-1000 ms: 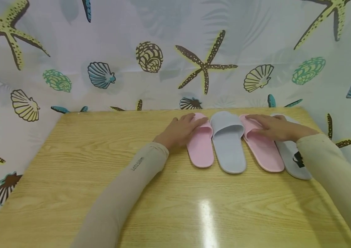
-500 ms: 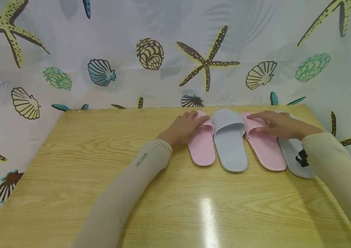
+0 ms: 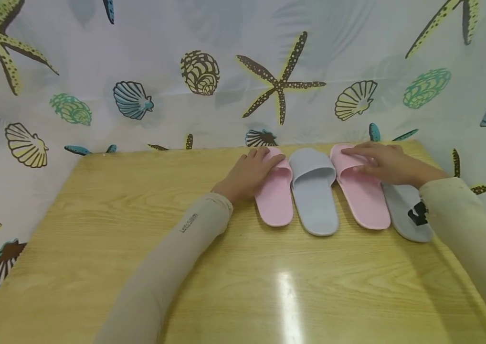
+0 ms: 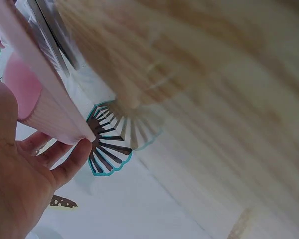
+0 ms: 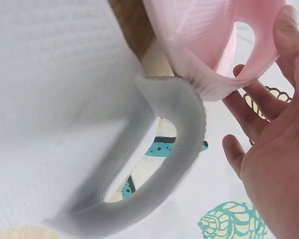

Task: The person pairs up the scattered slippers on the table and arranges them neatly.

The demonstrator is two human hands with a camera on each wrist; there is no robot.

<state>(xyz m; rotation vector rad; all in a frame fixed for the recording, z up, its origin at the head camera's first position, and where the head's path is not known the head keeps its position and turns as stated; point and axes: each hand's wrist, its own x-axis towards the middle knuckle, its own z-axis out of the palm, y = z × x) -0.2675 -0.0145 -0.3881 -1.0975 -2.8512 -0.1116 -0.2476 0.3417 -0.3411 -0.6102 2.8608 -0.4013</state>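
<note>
Four slippers stand side by side at the far right of the table, toes to the back. My left hand [image 3: 246, 176] holds the leftmost pink slipper [image 3: 274, 205] by its strap; in the left wrist view the fingertips reach the edge of this slipper [image 4: 55, 107]. My right hand [image 3: 391, 165] grips the strap of the other pink slipper [image 3: 365, 205], thumb at the opening and fingers along the toe side, as the right wrist view shows. Between them lies a grey slipper [image 3: 316, 205]. A second grey slipper [image 3: 408, 210], bearing a black mark, is partly hidden under my right forearm.
The wooden table [image 3: 226, 277] extends to the left and front of the slippers. A white curtain [image 3: 226, 114] printed with shells and starfish hangs along its back edge and both sides.
The right pink slipper has shifted slightly toward the back with my right hand, so its toe now sits farther back than the middle grey one. My left hand stays on its slipper.
</note>
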